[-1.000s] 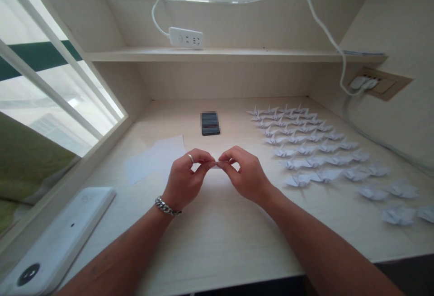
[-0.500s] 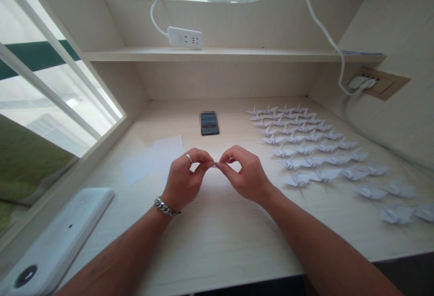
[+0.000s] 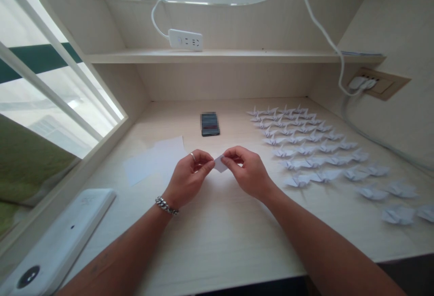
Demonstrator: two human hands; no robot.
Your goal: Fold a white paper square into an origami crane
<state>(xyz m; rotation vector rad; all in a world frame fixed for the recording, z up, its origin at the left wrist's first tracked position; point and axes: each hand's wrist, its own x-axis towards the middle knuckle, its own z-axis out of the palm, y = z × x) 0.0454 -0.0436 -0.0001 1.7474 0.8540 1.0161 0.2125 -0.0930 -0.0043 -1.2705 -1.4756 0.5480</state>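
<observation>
Pale desk (image 3: 210,246), paper (image 3: 220,165) between fingers (image 3: 205,168), face-on now, earlier edge-on

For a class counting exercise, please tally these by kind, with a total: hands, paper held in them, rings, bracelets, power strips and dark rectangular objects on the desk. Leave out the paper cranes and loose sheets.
Left hand and right hand: 2
Held white paper: 1
Ring: 1
Bracelet: 1
Power strip: 1
Dark rectangular object: 1
Total: 7
</observation>
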